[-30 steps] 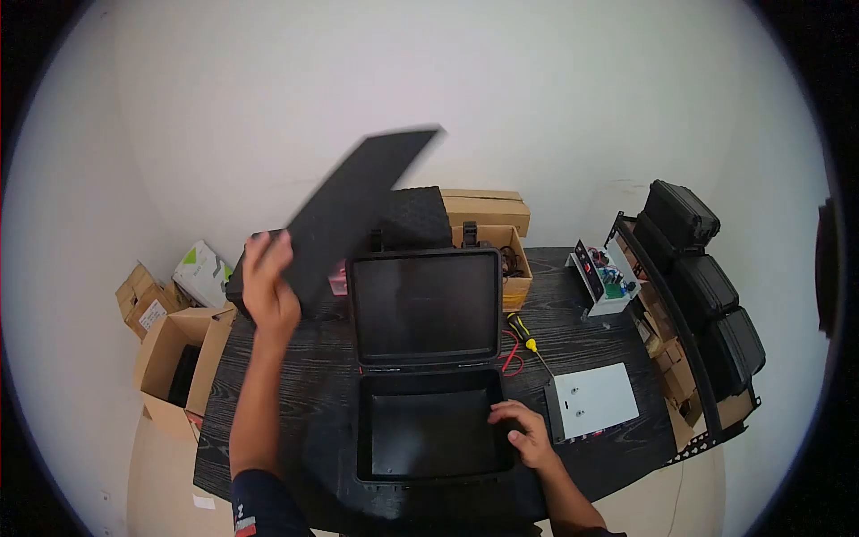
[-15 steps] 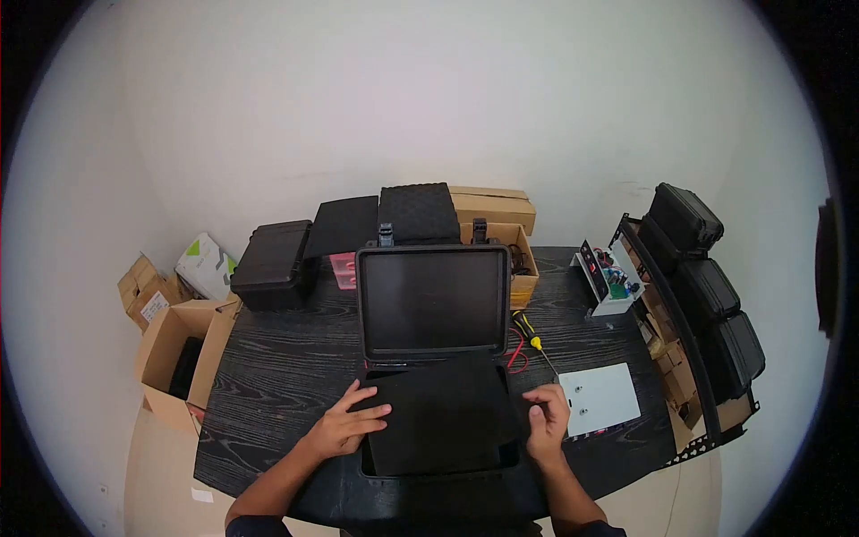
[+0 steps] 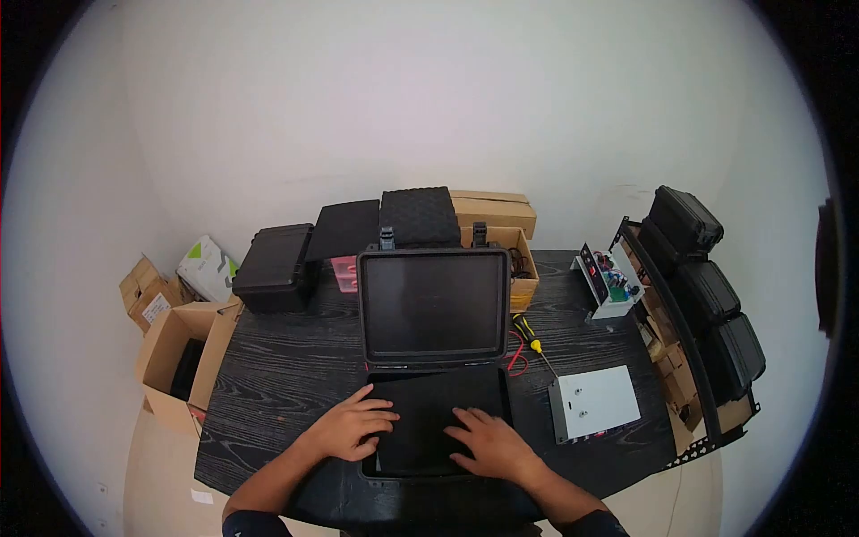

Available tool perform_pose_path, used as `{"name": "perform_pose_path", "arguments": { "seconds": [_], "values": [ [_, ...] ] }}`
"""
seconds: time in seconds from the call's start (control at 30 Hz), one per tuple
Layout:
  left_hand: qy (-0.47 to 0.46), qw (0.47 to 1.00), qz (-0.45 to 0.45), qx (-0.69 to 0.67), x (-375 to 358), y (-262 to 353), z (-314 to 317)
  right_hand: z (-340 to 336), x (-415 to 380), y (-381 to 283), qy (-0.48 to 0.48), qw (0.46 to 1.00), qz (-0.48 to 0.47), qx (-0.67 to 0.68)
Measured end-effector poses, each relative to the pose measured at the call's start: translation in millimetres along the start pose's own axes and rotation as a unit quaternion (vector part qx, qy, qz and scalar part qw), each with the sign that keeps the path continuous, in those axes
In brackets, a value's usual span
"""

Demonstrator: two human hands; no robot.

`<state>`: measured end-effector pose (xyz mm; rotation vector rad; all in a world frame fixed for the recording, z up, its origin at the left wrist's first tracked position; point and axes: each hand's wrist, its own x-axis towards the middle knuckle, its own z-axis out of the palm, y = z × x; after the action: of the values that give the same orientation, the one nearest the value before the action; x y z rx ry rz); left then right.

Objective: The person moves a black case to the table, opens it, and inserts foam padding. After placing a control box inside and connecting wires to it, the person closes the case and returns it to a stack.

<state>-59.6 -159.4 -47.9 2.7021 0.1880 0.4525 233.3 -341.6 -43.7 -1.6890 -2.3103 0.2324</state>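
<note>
An open black hard case (image 3: 434, 304) stands at the table's near edge, its lid upright. A flat black foam sheet (image 3: 438, 403) lies in the case's lower half. My left hand (image 3: 351, 427) rests flat on the sheet's left edge, fingers spread. My right hand (image 3: 486, 442) presses flat on the sheet near its front right. Neither hand grips anything.
On the black wood-grain table (image 3: 277, 367): a closed black case (image 3: 273, 254), foam pieces (image 3: 416, 215), cardboard boxes (image 3: 501, 224), a yellow screwdriver (image 3: 533, 345), a white metal panel (image 3: 595, 401), an electronics unit (image 3: 608, 279). Black cases on a rack (image 3: 707, 286) at right; boxes (image 3: 174, 353) on the floor at left.
My left hand brought the foam sheet down from the air into the case. Both hands then moved onto the sheet, the right one from the case's right rim.
</note>
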Motion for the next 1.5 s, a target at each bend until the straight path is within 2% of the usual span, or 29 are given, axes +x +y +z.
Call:
{"name": "perform_pose_path", "arguments": {
  "seconds": [0.07,0.17,0.23,0.3,0.37,0.43,0.53,0.63,0.67,0.77,0.87,0.97,1.07,1.17,1.27,1.37,1.5],
  "values": [
    [0.004,1.000,0.006,0.015,10.5,4.2,-10.7,5.9,-0.6,-1.9,-0.067,0.997,0.040,0.019],
    [0.100,0.990,0.034,0.098,29.1,-17.8,-38.9,-6.3,2.5,-3.1,-0.142,0.983,0.101,0.064],
    [0.239,0.958,0.026,0.159,56.7,-27.1,-82.5,-12.3,10.6,-2.9,-0.159,0.980,0.100,0.059],
    [0.371,0.920,0.002,0.127,78.4,-80.2,-109.6,-10.6,13.5,-1.9,-0.163,0.980,0.097,0.057],
    [0.456,0.886,-0.046,0.075,113.5,-128.8,-138.3,0.4,14.7,2.1,-0.149,0.983,0.094,0.057],
    [0.415,0.901,-0.100,0.077,143.1,-180.6,-155.1,4.1,16.9,3.9,-0.143,0.983,0.096,0.066],
    [0.279,0.947,-0.069,0.146,180.0,-248.6,-152.8,11.0,13.2,5.0,-0.130,0.983,0.107,0.068],
    [0.148,0.972,-0.125,0.136,210.1,-250.9,-147.3,9.0,12.1,4.7,-0.135,0.982,0.113,0.072],
    [0.134,0.973,-0.166,0.091,215.3,-248.0,-145.2,8.7,12.0,4.2,-0.140,0.981,0.113,0.076],
    [0.117,0.967,-0.206,0.096,229.2,-262.4,-134.4,13.5,10.7,7.1,-0.125,0.984,0.108,0.072],
    [0.122,0.968,-0.187,0.114,233.1,-280.9,-124.3,3.2,13.9,3.7,-0.149,0.982,0.095,0.073],
    [0.087,0.966,-0.207,0.130,235.4,-293.1,-126.1,5.6,12.5,5.5,-0.146,0.982,0.091,0.076],
    [0.149,0.966,-0.163,0.136,231.6,-274.1,-128.0,8.6,10.7,6.5,-0.132,0.985,0.083,0.074],
    [0.167,0.969,-0.121,0.136,231.9,-293.9,-124.2,8.6,10.5,6.5,-0.133,0.985,0.081,0.069],
    [0.137,0.972,-0.173,0.084,234.4,-290.7,-126.9,7.8,11.6,7.6,-0.145,0.984,0.081,0.070],
    [0.161,0.961,-0.191,0.117,237.3,-286.1,-126.6,7.7,11.1,7.2,-0.142,0.984,0.080,0.067],
    [0.311,0.930,-0.180,0.079,249.9,-287.6,-126.5,7.6,11.6,7.5,-0.142,0.985,0.075,0.063]
  ]
}}
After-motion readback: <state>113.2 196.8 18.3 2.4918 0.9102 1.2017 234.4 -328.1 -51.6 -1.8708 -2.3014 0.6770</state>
